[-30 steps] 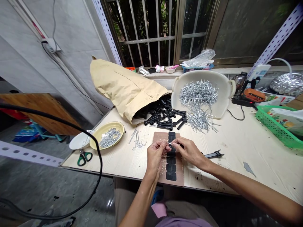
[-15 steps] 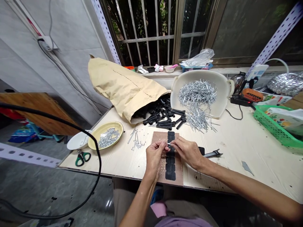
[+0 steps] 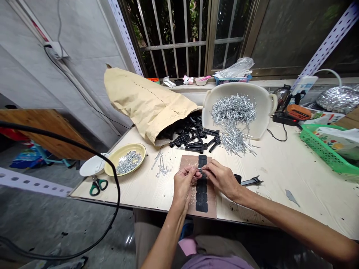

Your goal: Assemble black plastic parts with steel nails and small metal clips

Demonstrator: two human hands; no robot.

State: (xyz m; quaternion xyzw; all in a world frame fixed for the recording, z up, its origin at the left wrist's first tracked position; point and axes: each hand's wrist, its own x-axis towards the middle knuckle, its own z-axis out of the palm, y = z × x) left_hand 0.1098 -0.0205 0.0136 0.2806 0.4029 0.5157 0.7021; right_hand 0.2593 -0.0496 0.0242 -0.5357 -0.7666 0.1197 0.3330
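My left hand point(image 3: 183, 183) and my right hand point(image 3: 223, 177) meet over a brown board point(image 3: 209, 213), both with fingers pinched together. Between their fingertips shows a short stretch of a thin silvery metal pin point(image 3: 199, 169); the rest of it is hidden by the fingers. A column of black rounded pads point(image 3: 201, 197) runs down the board below the hands, with pale crumbs scattered beside it. Just right of my right hand lies an open-end wrench point(image 3: 251, 181) with a dark handle end. Several loose metal pins point(image 3: 161, 163) and small clear or silvery bits lie left of the board.
Black plastic parts point(image 3: 193, 136) spill from a brown paper sack point(image 3: 151, 101). A tilted white tub point(image 3: 262, 123) holds many metal pins. At left are a yellow bowl point(image 3: 142, 158) of small metal pieces, a white bowl point(image 3: 86, 170) and green-handled scissors point(image 3: 97, 185). A green basket point(image 3: 322, 149) stands right.
Both hands stay pinched over the board, with only a slight shift of the fingers. Less of the pin shows between them now. Nothing else has visibly moved.
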